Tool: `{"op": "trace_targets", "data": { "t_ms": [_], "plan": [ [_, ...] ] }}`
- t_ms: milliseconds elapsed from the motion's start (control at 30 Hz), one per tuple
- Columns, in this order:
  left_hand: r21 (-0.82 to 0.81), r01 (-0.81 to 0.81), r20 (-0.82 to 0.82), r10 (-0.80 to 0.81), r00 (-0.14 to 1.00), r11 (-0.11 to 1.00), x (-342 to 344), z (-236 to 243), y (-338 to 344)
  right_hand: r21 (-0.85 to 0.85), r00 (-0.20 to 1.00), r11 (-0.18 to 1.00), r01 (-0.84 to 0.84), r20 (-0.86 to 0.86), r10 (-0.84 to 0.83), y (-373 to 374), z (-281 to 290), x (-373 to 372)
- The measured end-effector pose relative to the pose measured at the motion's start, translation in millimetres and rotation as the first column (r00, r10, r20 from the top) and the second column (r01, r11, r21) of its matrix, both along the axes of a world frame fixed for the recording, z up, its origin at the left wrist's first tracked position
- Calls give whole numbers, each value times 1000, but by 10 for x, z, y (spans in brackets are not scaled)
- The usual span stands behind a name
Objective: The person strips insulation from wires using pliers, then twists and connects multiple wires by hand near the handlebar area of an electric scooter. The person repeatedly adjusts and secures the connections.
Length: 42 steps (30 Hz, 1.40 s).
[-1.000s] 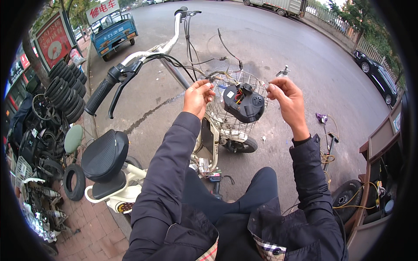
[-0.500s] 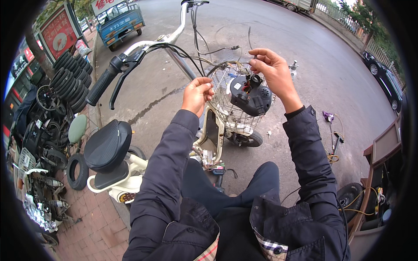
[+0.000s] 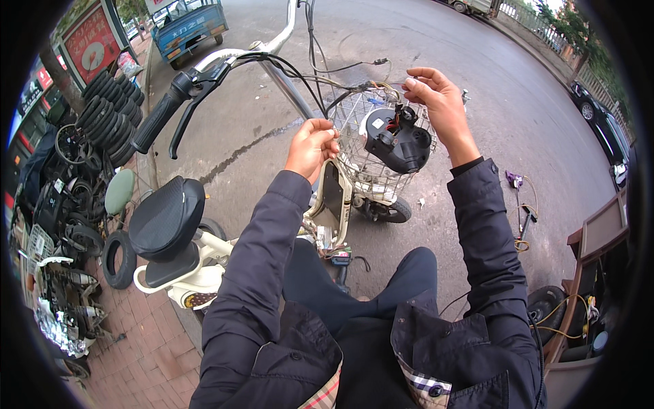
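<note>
Farthest beyond our left fingers we see a blue cargo vehicle (image 3: 191, 31), cut off higher up by the top edge than a second ago, as our view has shifted a little. The silver handlebar (image 3: 291, 26) runs ahead of the left fingertips, and the black seat (image 3: 167, 218) sits well to their left and nearer us. The wire basket (image 3: 381, 187) lies mostly between our two sets of fingers. In it rests the black housing (image 3: 411, 146), its top opening showing red wires; it is right of our left fingertips and just nearer us than the right ones. A second ago our right hand (image 3: 443, 112) is beside this housing, on its right; now it is raised past it, and a touch farther right than half a second ago. Its thumb and forefinger are nearly together, but we cannot tell whether they grip a thin wire. Our left hand (image 3: 310, 150) keeps its narrow pinch by the basket's left edge; what it grips, we cannot tell. Left of the right fingertips lie the loose cables (image 3: 357, 87), and beyond these a small dark connector (image 3: 380, 62).
</note>
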State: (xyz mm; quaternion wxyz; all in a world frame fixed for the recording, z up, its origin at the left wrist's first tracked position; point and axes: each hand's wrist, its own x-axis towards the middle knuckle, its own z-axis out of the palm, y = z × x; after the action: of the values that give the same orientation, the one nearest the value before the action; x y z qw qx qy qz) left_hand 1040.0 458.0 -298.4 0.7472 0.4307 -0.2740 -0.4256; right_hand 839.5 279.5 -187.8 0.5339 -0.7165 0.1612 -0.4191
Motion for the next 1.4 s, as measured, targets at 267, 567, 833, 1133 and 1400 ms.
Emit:
{"op": "trace_targets", "data": {
  "t_ms": [267, 567, 833, 1133, 1400],
  "plan": [
    [-4, 14, -7, -14, 1000, 1000, -25, -21, 21, -28, 1000, 1000, -12, -18, 12, 81, 21, 16],
    [25, -76, 71, 74, 995, 997, -145, 96, 133, 11, 989, 990, -138, 47, 137, 279, 23, -111],
    [-84, -125, 407, 149, 901, 989, -484, 486, 223, 6, 987, 987, -158, 31, 157, 469, -36, -146],
    [-271, -61, 92, 89, 992, 961, -696, 632, -6, 49, 984, 984, -173, 60, 170, 600, -114, -138],
    [-325, -77, -113, 42, 993, 943, -706, 598, -135, 19, 993, 1000, 15, 120, -17, 502, -186, -103]
  ]
}}
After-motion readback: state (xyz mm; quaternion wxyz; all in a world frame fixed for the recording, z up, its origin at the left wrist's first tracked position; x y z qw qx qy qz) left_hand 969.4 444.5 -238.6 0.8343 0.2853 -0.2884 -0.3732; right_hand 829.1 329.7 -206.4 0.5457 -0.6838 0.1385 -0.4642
